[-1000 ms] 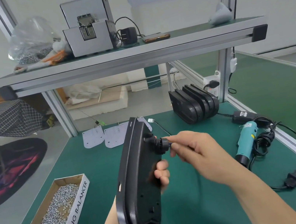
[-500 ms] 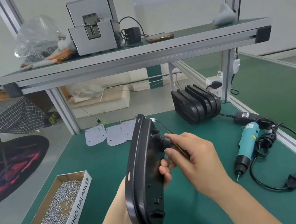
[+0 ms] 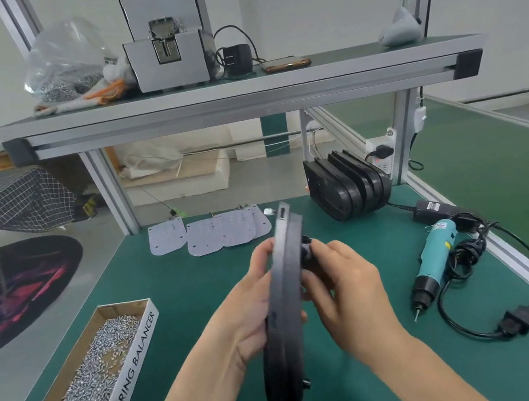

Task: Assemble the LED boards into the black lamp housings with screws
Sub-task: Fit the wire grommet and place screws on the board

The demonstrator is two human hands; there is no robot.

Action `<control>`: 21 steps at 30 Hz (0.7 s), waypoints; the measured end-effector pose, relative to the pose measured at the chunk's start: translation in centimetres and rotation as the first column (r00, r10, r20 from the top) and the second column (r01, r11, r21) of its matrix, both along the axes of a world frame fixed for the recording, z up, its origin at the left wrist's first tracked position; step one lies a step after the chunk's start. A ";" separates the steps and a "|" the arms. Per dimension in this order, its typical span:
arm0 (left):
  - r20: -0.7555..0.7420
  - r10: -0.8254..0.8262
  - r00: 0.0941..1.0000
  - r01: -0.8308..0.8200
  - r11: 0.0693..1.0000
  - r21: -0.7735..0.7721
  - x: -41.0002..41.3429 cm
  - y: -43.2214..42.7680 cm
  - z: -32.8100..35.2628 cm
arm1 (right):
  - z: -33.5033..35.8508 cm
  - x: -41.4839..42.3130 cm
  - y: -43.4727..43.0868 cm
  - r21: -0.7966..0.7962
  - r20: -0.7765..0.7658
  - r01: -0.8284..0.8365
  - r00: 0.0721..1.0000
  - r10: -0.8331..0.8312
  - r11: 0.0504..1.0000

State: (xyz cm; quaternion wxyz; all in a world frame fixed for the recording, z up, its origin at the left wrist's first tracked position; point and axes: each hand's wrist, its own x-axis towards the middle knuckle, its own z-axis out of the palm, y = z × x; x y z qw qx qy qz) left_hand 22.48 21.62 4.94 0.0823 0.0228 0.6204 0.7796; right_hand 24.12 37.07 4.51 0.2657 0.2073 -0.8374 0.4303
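Turned edge-on since a second ago, the black housing [image 3: 287,300] stands upright above the tabletop [image 3: 182,300], slim and matte, left hand [image 3: 249,310] fingers clasping its face, right hand [image 3: 349,287] fingers pinching its side knob [image 3: 306,249]

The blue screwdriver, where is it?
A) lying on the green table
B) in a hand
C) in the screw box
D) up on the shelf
A: the blue screwdriver lies on the green table, while the left hand and right hand hold the black lamp housing.

Single head-worn wide-angle view: looks forward-down, close over green bench [image 3: 182,303], shelf [image 3: 239,95] beyond.
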 end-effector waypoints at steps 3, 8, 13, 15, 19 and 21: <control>-0.132 0.017 0.991 -0.033 0.992 -0.119 -0.6 -0.1 0.7 | -1.3 -0.7 1.1 -0.277 0.229 -0.284 0.909 0.350 0.918; -0.360 -0.048 0.932 -0.134 0.875 -0.465 -1.7 -1.3 0.6 | -0.7 -2.3 3.8 -0.894 0.381 -0.021 0.486 0.786 0.447; -0.334 -0.179 0.926 -0.098 0.738 -0.668 -1.3 -0.9 -1.5 | -2.1 -1.5 3.3 -0.762 0.535 -0.066 0.494 0.685 0.644; -0.335 -0.179 0.925 -0.097 0.742 -0.664 -1.3 -0.8 -2.2 | -2.8 -1.6 2.9 -0.773 0.537 0.007 0.540 0.649 0.634; -0.301 -0.167 0.939 -0.064 0.774 -0.630 -1.8 -0.5 -3.1 | -3.6 -1.3 1.8 -0.775 0.514 0.077 0.654 0.556 0.627; -0.273 -0.155 0.949 -0.047 0.790 -0.611 -2.0 -0.3 -3.5 | -4.0 -1.5 1.4 -0.746 0.534 0.117 0.693 0.484 0.655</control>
